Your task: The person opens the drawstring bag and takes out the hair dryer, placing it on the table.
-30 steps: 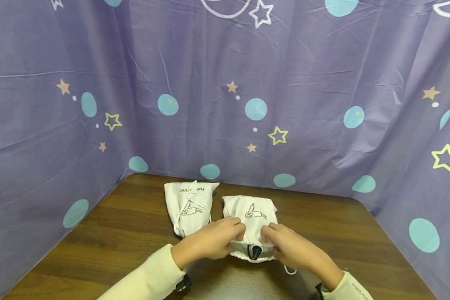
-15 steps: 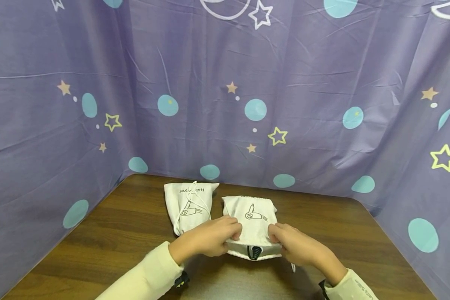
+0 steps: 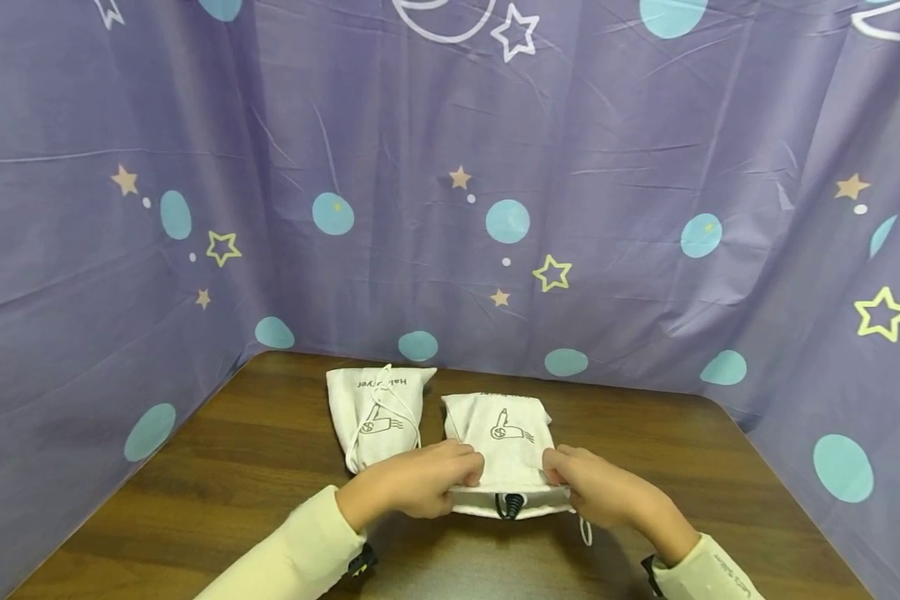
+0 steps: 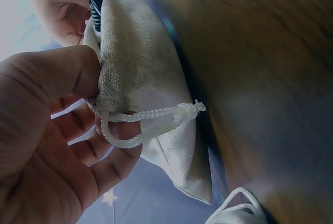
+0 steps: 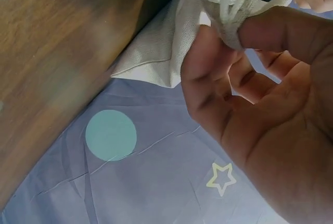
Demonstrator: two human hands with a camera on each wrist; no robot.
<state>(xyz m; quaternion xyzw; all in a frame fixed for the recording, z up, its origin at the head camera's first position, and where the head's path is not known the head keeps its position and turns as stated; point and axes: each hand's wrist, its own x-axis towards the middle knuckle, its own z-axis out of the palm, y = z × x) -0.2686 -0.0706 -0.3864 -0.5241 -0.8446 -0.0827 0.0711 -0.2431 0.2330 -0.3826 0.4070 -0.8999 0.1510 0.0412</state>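
Note:
A white cloth drawstring bag (image 3: 504,458) with a hair dryer drawing lies on the table, its mouth towards me. My left hand (image 3: 426,480) pinches the left corner of the mouth, and a looped drawstring (image 4: 151,113) hangs there in the left wrist view. At the right corner, my right hand (image 3: 602,490) pinches the cloth between thumb and fingers. The mouth is spread wide between both hands. Inside it shows a black ribbed cord end (image 3: 513,505); whatever it belongs to is hidden in the bag.
A second white drawstring bag (image 3: 375,417) with the same drawing and a loose cord on top lies to the left. Both bags rest on a brown wooden table (image 3: 645,425). A purple patterned curtain (image 3: 420,292) hangs behind and at both sides.
Since a second ago my right hand has moved right, stretching the bag's mouth wider and straighter. My left hand has shifted slightly left. The second bag has not moved.

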